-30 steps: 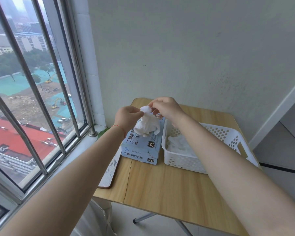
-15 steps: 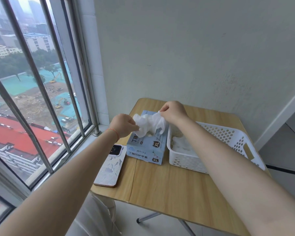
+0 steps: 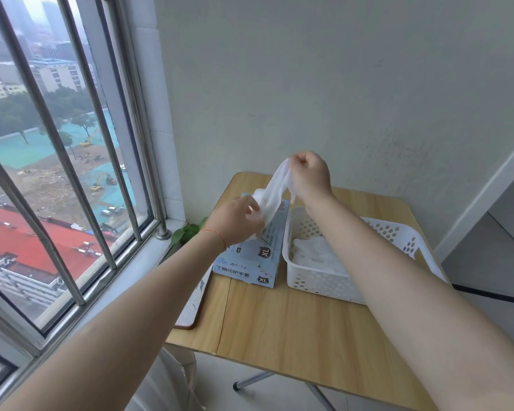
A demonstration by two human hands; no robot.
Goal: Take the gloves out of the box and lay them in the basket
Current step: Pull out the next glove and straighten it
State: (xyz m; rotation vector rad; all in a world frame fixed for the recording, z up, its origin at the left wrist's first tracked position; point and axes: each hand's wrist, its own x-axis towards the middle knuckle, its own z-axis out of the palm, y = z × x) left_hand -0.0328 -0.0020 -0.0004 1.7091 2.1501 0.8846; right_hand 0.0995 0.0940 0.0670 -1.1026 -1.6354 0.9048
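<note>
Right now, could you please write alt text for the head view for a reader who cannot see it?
Two bare hands stretch a thin white glove above a pale blue cardboard glove box: right hand raised, left hand lower. A white perforated plastic basket beside the box holds more gloves, on a small wooden table by a barred window.

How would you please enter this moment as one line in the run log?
right hand pinches white glove, raised | left hand pinches its lower end above box | basket holds gloves | step: transfer pending
</note>
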